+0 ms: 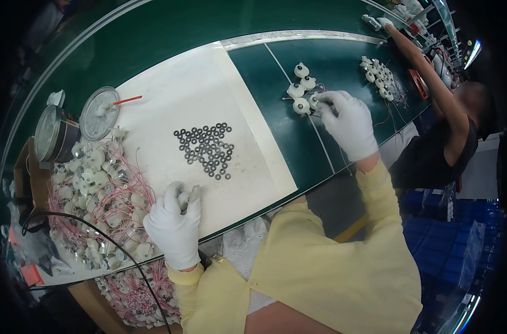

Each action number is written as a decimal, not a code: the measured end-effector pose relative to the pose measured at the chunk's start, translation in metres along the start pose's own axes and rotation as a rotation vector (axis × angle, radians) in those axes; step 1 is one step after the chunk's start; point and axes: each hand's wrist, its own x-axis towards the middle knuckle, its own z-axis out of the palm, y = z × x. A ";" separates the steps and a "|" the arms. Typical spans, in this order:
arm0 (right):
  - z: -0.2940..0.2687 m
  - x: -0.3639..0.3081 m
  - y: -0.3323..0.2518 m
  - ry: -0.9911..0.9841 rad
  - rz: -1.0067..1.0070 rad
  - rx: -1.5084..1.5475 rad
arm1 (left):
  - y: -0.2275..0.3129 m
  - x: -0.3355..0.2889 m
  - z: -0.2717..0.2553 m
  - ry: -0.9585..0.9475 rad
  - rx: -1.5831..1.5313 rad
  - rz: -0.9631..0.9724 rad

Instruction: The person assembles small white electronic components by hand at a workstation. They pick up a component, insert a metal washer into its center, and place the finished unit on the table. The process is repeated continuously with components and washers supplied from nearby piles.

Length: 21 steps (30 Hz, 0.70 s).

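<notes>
My right hand (348, 122), in a white glove, reaches over the green surface. Its fingers close on a small white motor (314, 101) with thin wires, partly hidden by the fingertips. Beside it lies a small cluster of similar white motors (301, 106) with dark rings at their centres. My left hand (175, 225), gloved too, is at the near edge of the white sheet (253, 167). Its fingers are loosely curled and apart from the thumb, with nothing visible between them. Beyond it lie many small black rings (203, 146). A large pile of white motors (100, 195) with pink wires is to its left.
At the back left stand an open tin (56, 133) and its round lid (100, 114) bearing a red stick (127, 100). A black cable (97, 229) crosses the pile. Another motor group (378, 78) lies far right, near a co-worker (437, 133) with one arm stretched out.
</notes>
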 end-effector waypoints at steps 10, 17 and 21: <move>0.016 -0.003 0.023 -0.147 0.211 0.037 | 0.003 0.003 -0.005 -0.068 -0.003 -0.022; 0.019 0.015 0.043 -0.128 0.307 0.207 | 0.000 0.001 0.001 -0.018 -0.007 0.005; 0.005 0.025 0.036 -0.117 0.300 0.039 | -0.001 0.002 0.001 0.007 -0.016 0.037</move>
